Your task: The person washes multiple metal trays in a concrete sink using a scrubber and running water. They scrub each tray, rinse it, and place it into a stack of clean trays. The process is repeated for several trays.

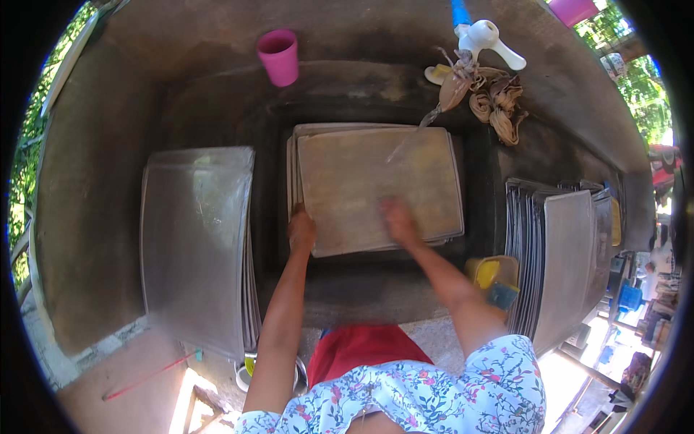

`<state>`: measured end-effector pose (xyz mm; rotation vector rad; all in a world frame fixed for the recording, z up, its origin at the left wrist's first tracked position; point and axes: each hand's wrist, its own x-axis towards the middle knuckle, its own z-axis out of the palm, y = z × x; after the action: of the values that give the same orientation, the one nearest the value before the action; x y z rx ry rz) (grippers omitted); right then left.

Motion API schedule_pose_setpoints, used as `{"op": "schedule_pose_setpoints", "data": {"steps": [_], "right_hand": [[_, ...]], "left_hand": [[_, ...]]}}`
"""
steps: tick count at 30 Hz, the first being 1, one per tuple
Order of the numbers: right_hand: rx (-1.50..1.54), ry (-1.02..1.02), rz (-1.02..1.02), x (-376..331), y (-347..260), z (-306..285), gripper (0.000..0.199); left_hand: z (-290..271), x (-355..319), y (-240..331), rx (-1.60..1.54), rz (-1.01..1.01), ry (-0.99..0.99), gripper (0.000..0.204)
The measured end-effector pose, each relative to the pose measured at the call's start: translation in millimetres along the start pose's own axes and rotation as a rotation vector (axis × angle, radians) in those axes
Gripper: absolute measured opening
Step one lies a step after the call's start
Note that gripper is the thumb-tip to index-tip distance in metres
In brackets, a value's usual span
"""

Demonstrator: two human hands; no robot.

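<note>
Top brownish-grey rectangular flat tray (379, 181) sits on a small stack in the dark concrete basin (361, 289). Left hand (302, 230) at its left edge, right hand (395, 219) blurred on its face; can't tell whether either grips. Looks mid-job: more sheets beneath. Grey sheet stacks left (195, 246) and right (567, 253); done or pending, unclear.

Tray (347, 170) at left hand (302, 230), right hand (397, 220): matt metal | left of hands, trays (195, 239): glossy metal | beyond, cup (282, 66): smooth plastic | beyond right hand, rag (504, 127): wrinkled cloth
</note>
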<state>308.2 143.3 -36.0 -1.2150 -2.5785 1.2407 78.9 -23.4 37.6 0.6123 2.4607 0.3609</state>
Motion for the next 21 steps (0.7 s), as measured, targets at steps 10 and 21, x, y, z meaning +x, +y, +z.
{"op": "schedule_pose_setpoints", "data": {"steps": [10,21], "right_hand": [[0.12,0.487,0.034,141,-10,29,0.011],[-0.642,0.791,-0.009,159,50,-92,0.032]], "left_hand": [[22,19,-19,-0.125,0.009,0.011,0.066],[20,20,-19,-0.164,0.0,0.026,0.063]]}}
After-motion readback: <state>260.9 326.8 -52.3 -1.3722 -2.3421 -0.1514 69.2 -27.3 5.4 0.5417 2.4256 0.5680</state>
